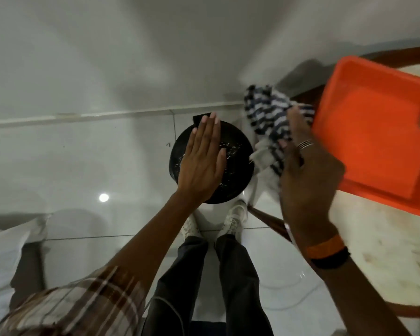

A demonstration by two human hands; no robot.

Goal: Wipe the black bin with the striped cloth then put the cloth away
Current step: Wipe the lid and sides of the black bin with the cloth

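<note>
The round black bin (233, 170) stands on the white tiled floor just beyond my feet, its lid speckled with bright flecks. My left hand (201, 161) lies flat and open over the lid, fingers together and stretched out. Whether the palm touches the lid is unclear. To the right, my right hand (306, 173) grips the striped cloth (269, 115), a blue-and-white rag bunched up in the air between the bin and the table's edge. The cloth's loose end points up and left.
An orange tray (374, 141) rests on a round marble-topped table (386, 258) with a dark wooden rim at the right. My shoes (235, 219) stand close behind the bin. White bedding (0, 258) lies at the lower left, the wall's base runs behind the bin.
</note>
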